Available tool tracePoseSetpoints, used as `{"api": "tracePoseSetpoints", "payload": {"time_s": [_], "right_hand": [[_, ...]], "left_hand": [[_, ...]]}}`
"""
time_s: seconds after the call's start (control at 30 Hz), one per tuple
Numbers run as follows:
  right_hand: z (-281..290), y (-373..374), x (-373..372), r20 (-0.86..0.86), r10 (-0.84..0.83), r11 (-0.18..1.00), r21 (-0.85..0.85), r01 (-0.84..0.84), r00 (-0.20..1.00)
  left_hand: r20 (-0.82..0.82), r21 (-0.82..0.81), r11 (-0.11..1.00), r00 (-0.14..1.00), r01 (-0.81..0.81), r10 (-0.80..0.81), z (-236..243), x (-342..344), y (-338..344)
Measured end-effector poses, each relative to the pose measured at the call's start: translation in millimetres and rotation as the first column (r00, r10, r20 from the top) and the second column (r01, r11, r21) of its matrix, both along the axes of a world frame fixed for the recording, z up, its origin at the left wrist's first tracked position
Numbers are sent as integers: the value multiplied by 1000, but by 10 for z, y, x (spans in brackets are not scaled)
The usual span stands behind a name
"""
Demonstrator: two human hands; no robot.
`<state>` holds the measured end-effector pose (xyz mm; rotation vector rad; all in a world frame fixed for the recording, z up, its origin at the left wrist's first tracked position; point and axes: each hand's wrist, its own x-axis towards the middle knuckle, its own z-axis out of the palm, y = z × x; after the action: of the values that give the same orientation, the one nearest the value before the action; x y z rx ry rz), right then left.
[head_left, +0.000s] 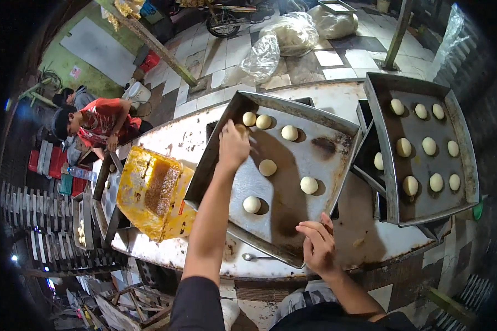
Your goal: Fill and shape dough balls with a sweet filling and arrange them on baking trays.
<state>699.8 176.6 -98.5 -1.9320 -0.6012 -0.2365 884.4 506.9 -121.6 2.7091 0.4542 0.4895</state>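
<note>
A metal baking tray [284,212] lies at an angle before me, with several round pale dough balls [268,167] spaced on it. My left hand [234,146] reaches over its far left part, fingers closed around a dough ball [241,129] that is partly hidden and in shade. Two dough balls sit close together just beyond those fingers. My right hand [318,245] is at the tray's near right rim, palm inward, fingers loosely bent and apart, with nothing seen in them. Whether it touches the rim I cannot tell.
A yellow tub [143,193] with brown contents stands left of the tray. Another tray of dough balls [428,146] rests on stacked trays at right. A spoon [257,257] lies near the table edge [204,270]. A person in red [102,121] works at far left.
</note>
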Motion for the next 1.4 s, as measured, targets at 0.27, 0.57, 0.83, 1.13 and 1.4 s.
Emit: {"api": "tracePoseSetpoints", "payload": {"time_s": [0.27, 0.57, 0.83, 1.13, 1.4], "right_hand": [[-60, 47, -67, 30, -49, 999, 14, 49, 998], [161, 125, -641, 294, -305, 946, -19, 324, 906], [30, 709, -2734, -38, 63, 996, -63, -65, 997], [-2, 1622, -2768, 369, 371, 929, -153, -338, 852], [-628, 1346, -1888, 54, 98, 957, -277, -80, 994]], "left_hand": [[-134, -543, 839, 987, 3, -90, 305, -507, 32], [-62, -960, -268, 864, 86, 500, 538, -5519, 30], [-450, -858, -511, 552, -49, 702, -696, -7784, -476], [17, -998, 58, 999, 20, -51, -69, -5714, -629], [-165, -925, -378, 943, -46, 289, -10, -5237, -255]]}}
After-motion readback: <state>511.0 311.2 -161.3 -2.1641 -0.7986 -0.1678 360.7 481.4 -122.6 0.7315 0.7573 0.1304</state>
